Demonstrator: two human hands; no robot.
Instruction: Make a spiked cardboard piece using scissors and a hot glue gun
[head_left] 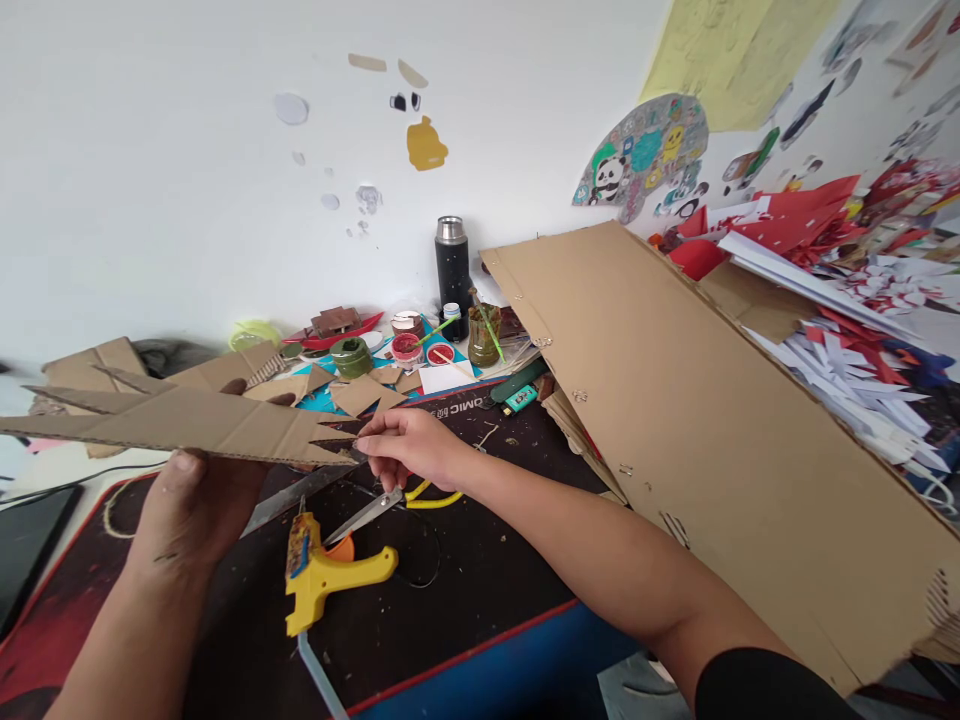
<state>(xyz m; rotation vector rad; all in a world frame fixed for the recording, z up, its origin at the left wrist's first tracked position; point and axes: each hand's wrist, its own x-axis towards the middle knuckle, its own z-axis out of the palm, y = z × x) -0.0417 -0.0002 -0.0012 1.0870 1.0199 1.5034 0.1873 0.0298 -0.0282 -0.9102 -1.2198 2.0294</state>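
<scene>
Head view: your left hand [202, 510] holds the cardboard piece [210, 420], thumb against the near edge and fingers wrapped to the far side, pinching it between them. The piece is raised above the mat [487, 560] and extends past both sides of this hand, with pointed strips at each end.

Your right hand [409, 445] is positioned at the notched right end of the piece. Its thumb and index finger are drawn together and the other fingers curled; whether a point of cardboard is pinched between them cannot be told.

The scissors [387, 500], yellow-handled, lie just on the near side of your right hand. The glue gun [322, 580] rests on the mat to the right of your left hand, with a pale stick [321, 680] running from its rear toward you. Beyond your right hand are cardboard scraps [367, 395], a green paint jar [351, 357] and, farther back, a black flask [452, 265]. A large cardboard panel [697, 420] slopes to the right of your right hand, beyond the forearm.
</scene>
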